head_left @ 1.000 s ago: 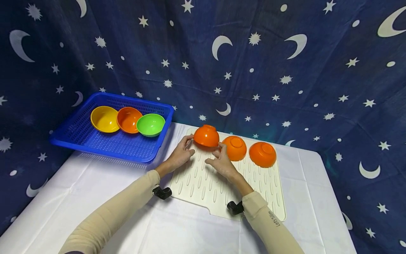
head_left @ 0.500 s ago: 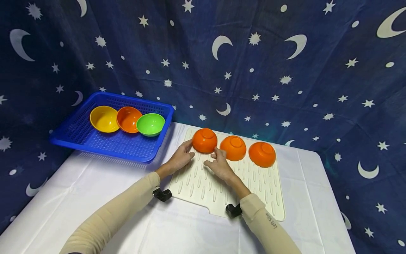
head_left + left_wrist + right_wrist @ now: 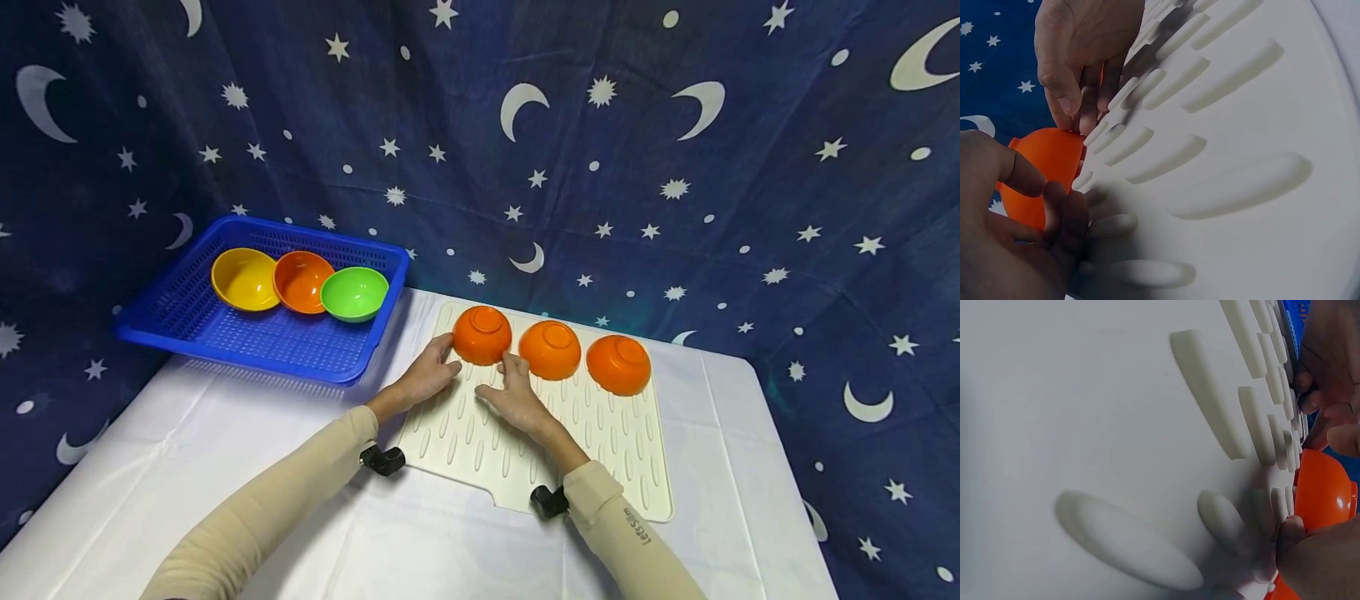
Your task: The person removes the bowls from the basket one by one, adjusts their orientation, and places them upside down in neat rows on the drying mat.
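Observation:
An orange bowl (image 3: 482,335) lies upside down on the cream drying mat (image 3: 480,442), left end of a row with two more upturned orange bowls (image 3: 551,350). My left hand (image 3: 426,373) is at its left side, fingertips right at the rim and thumb standing away. On the other side, my right hand (image 3: 519,402) has its fingertips by the rim, thumb spread off toward the left. Both wrist views show the fingers low beside the bowl (image 3: 1054,159), close over the mat's raised ridges. Neither thumb presses the bowl (image 3: 1322,494).
A blue plastic basket (image 3: 262,361) stands at the left, holding a yellow bowl (image 3: 243,281), an orange bowl (image 3: 302,283) and a green bowl (image 3: 355,294), all facing up. White cloth (image 3: 420,533) covers the table. A dark blue curtain (image 3: 450,108) with moons and stars hangs behind.
The left orange bowl, tilted and raised between my hands a second ago, has come down flat on the mat. My right hand has drawn slightly back and left.

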### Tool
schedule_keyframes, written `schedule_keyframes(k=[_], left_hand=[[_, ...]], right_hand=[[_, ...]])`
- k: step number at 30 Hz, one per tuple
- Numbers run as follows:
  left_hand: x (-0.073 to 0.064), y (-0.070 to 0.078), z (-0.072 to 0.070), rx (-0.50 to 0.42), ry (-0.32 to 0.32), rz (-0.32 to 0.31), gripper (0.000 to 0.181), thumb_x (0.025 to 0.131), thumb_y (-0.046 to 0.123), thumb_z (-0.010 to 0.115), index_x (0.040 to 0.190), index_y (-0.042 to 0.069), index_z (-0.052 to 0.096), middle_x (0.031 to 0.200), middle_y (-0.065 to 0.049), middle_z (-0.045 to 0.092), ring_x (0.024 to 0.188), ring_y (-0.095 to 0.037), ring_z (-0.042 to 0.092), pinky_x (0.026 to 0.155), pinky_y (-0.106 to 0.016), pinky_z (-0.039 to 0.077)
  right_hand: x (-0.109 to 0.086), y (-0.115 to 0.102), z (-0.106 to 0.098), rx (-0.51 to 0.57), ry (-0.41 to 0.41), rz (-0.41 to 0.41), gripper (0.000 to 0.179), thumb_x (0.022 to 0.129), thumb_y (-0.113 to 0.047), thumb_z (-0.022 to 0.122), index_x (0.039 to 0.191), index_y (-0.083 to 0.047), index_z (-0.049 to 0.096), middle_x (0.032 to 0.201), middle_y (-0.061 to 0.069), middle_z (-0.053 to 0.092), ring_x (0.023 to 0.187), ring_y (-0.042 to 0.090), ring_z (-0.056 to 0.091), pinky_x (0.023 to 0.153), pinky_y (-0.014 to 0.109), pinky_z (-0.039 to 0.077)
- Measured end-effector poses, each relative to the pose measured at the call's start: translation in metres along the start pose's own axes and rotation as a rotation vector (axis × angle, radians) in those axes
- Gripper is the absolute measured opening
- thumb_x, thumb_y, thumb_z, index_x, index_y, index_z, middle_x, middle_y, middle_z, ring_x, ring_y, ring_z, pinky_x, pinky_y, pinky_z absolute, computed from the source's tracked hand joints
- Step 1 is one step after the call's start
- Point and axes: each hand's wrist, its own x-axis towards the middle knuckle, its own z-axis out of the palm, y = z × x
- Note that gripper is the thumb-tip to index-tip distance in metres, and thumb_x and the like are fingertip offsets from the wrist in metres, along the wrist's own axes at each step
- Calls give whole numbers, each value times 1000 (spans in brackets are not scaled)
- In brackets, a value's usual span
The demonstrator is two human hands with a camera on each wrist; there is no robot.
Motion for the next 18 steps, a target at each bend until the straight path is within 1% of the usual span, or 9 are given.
schedule_keyframes(k=[3, 6, 8, 10, 13, 15, 16, 17, 18], left_hand=[[-2, -1, 0, -25, -29, 30, 58, 83, 0, 49, 138, -1, 30, 145, -16, 19, 130, -24, 21, 101, -40, 26], [-2, -2, 1, -61, -64, 60, 61, 84, -4, 48, 139, -5, 23, 146, -17, 15, 132, -24, 17, 103, -38, 23], [-3, -1, 2, -78, -84, 59, 63, 84, -3, 48, 140, -5, 19, 147, -17, 12, 132, -23, 18, 102, -37, 25], [-5, 1, 1, -91, -103, 40, 65, 84, -2, 47, 141, -6, 15, 147, -17, 9, 128, -25, 26, 98, -35, 30], [-12, 12, -2, -92, -127, 4, 65, 86, 1, 47, 141, -7, 13, 147, -19, 6, 128, -26, 25, 99, -35, 29], [-21, 21, -6, -83, -148, 8, 64, 87, 0, 46, 140, -9, 12, 146, -22, 8, 129, -30, 24, 102, -37, 24], [-26, 26, -8, -77, -159, 17, 63, 87, 0, 45, 140, -9, 12, 145, -23, 9, 131, -30, 19, 103, -39, 22], [-31, 31, -10, -69, -168, 18, 62, 88, 0, 45, 139, -10, 13, 145, -24, 10, 129, -34, 24, 101, -41, 27], [-37, 36, -12, -59, -173, 20, 61, 88, 0, 46, 139, -10, 14, 144, -25, 12, 123, -38, 33, 98, -43, 31]], right_hand=[[-1, -1, 0, -4, 0, 11, 85, 82, -25, 64, 143, 0, 11, 133, 9, 19, 118, 24, 32, 99, 40, 27], [-2, 0, -1, 2, -12, 6, 83, 83, -26, 62, 143, 1, 11, 134, 10, 19, 119, 24, 31, 100, 39, 26], [-3, 1, -3, 4, -29, -3, 81, 84, -26, 61, 143, 1, 13, 135, 9, 18, 122, 22, 29, 101, 39, 25], [-6, 2, -6, -4, -45, -13, 78, 84, -27, 60, 143, 0, 15, 137, 7, 18, 125, 20, 28, 102, 38, 25], [-15, 5, -12, -22, -68, -37, 74, 86, -29, 59, 142, -4, 19, 137, 6, 20, 128, 19, 26, 102, 38, 26], [-23, 6, -15, -18, -75, -66, 71, 87, -29, 58, 142, -5, 20, 137, 8, 23, 128, 21, 27, 101, 38, 26], [-27, 6, -17, -7, -78, -86, 69, 87, -28, 58, 142, -4, 22, 137, 10, 24, 128, 22, 28, 101, 39, 27], [-32, 6, -19, 9, -80, -105, 67, 88, -27, 57, 141, -4, 23, 137, 11, 26, 127, 23, 29, 101, 39, 27], [-37, 6, -21, 28, -77, -126, 65, 89, -25, 57, 140, -4, 25, 137, 12, 28, 126, 24, 31, 100, 40, 29]])
